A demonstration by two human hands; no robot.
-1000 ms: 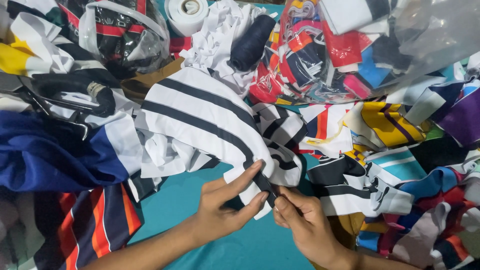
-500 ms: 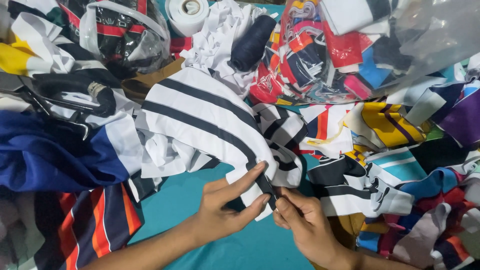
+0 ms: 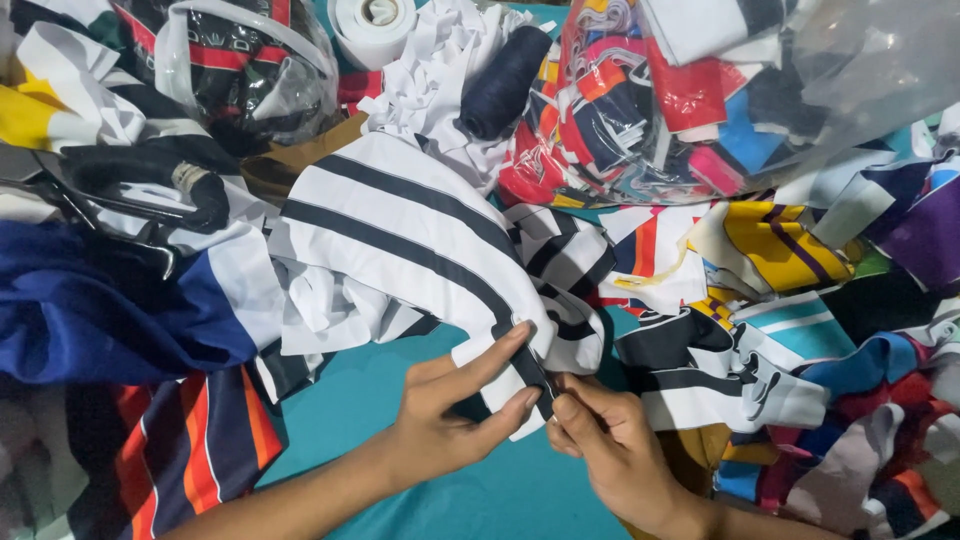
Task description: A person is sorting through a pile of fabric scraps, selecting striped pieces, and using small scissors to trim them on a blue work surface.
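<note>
Pinching the lower edge of a white fabric piece with black stripes [image 3: 420, 225], left hand [image 3: 455, 415] and right hand [image 3: 600, 440] both grip closed on its corner, above the teal desk [image 3: 390, 370]. Cloth lies mostly spread, edge unfinished. Dark thread cone [image 3: 505, 80] sits well apart.

Bare teal bench [image 3: 350, 400] lies open beneath the wrists; fabric scraps [image 3: 800, 400], black scissors [image 3: 110, 195] and clear bags [image 3: 720, 90] crowd everywhere else.

Two hands (left [image 3: 440, 410], right [image 3: 605, 445]), two clear bags [image 3: 860, 70], one white tape roll [image 3: 372, 25], one dark thread spool [image 3: 505, 80]
</note>
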